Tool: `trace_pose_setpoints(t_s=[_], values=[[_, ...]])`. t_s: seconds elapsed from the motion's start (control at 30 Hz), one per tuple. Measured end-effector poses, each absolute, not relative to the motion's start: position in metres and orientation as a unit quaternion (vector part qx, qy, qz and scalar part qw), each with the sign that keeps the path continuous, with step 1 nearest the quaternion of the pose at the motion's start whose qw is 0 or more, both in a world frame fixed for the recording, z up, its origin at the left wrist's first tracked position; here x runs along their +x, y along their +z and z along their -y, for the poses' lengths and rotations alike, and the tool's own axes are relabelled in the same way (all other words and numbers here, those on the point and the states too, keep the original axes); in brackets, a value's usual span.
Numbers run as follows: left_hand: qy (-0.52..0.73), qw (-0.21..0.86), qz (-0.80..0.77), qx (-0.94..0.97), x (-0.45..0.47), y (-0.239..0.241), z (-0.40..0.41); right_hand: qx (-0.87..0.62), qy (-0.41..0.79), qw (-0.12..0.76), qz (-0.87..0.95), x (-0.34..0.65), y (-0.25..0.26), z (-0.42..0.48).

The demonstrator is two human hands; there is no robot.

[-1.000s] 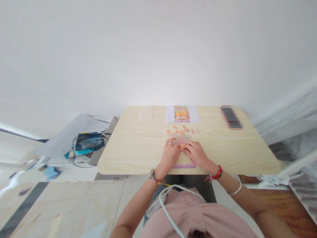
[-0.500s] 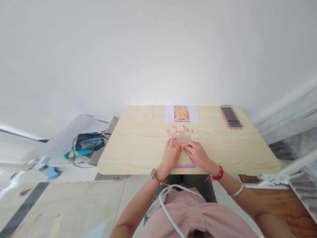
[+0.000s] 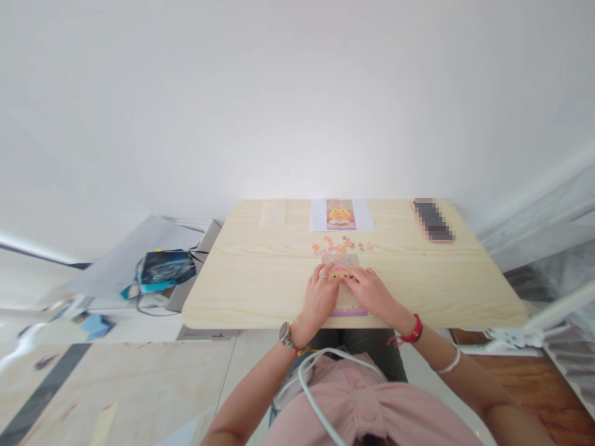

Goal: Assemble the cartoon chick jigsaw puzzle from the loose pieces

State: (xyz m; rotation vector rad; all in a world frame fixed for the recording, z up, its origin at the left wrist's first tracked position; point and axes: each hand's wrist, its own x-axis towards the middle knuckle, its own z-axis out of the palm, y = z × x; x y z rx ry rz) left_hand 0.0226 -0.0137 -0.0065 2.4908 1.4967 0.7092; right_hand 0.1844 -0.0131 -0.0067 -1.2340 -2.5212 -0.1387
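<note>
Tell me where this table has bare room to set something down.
Bare wood lies left of the left hand, nearer than the pale strip, and right of the right hand, nearer than the phone. The middle is crowded: puzzle board, loose pieces, picture sheet.

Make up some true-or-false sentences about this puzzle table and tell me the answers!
1. The left hand and right hand both rest on the puzzle board. True.
2. The loose pieces lie between the board and the person. False: they lie beyond the board, toward the picture sheet.
3. The phone sits at the far left corner of the table. False: it is at the far right.
4. The picture sheet lies at the table's far edge. True.
5. The right wrist wears a red band. True.
</note>
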Motion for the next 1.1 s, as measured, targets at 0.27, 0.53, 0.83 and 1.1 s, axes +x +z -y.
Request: trace_pose_setpoints(t_s=[0.27, 0.53, 0.83, 1.1], values=[[0.249, 0.099, -0.471, 0.84, 0.016, -0.009, 0.003, -0.421, -0.034, 0.153, 0.894, 0.187, -0.006, 0.012], [0.292, 0.075, -0.496, 0.814, -0.006, -0.014, -0.012, -0.478, 0.061, 0.282, 0.829, 0.227, -0.007, -0.021], [0.272, 0.041, -0.549, 0.789, -0.025, -0.018, -0.025, -0.519, 0.076, 0.254, 0.813, 0.248, -0.014, -0.057], [0.258, 0.036, -0.549, 0.794, -0.027, -0.021, -0.027, -0.447, 0.097, 0.208, 0.864, 0.212, -0.003, -0.072]])
